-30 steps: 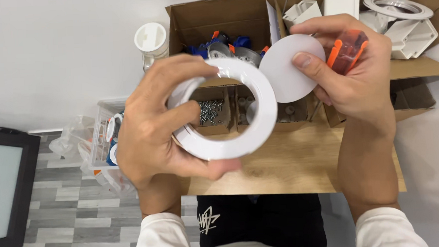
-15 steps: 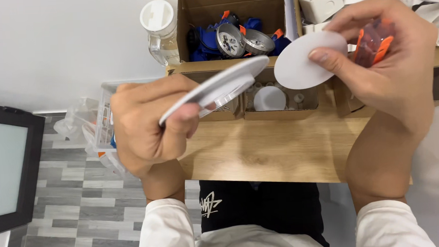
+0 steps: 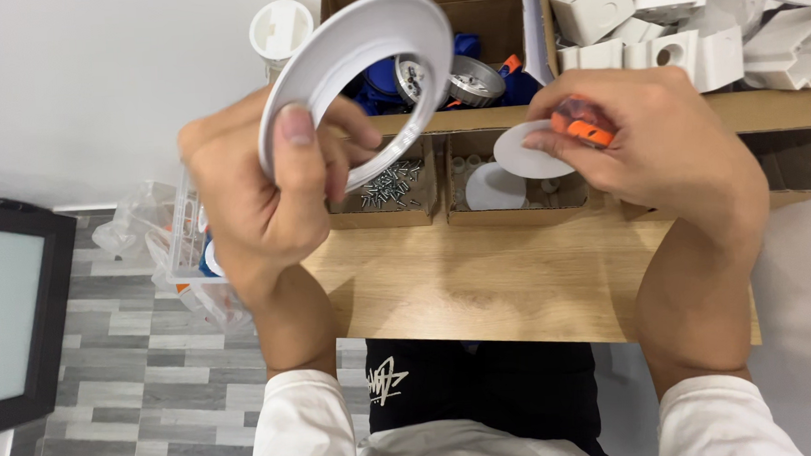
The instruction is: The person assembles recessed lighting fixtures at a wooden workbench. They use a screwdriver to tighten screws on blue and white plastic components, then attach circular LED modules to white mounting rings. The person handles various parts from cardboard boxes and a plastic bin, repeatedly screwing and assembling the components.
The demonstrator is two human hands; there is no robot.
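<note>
The left hand (image 3: 259,202) is clamped on a white ring (image 3: 355,80), thumb pressed on its rim, holding it tilted at ten o'clock above the wooden table (image 3: 481,279). At two o'clock, the right hand (image 3: 657,149) pinches a white disc (image 3: 528,151) and an orange clip (image 3: 582,127) over a small cardboard box (image 3: 514,200)

Noted on wooden desk (image 3: 481,288): small cardboard tray of screws (image 3: 386,191), beside it a second tray (image 3: 514,205) with a white disc (image 3: 493,188). Behind, open cardboard box (image 3: 487,10) of blue and silver fittings (image 3: 472,75); to its right, heap of white plastic housings (image 3: 670,25). Left of desk: clear bin (image 3: 183,256), crumpled plastic bag (image 3: 132,222), dark-framed panel (image 3: 12,309) over grey floor (image 3: 139,395).
</note>
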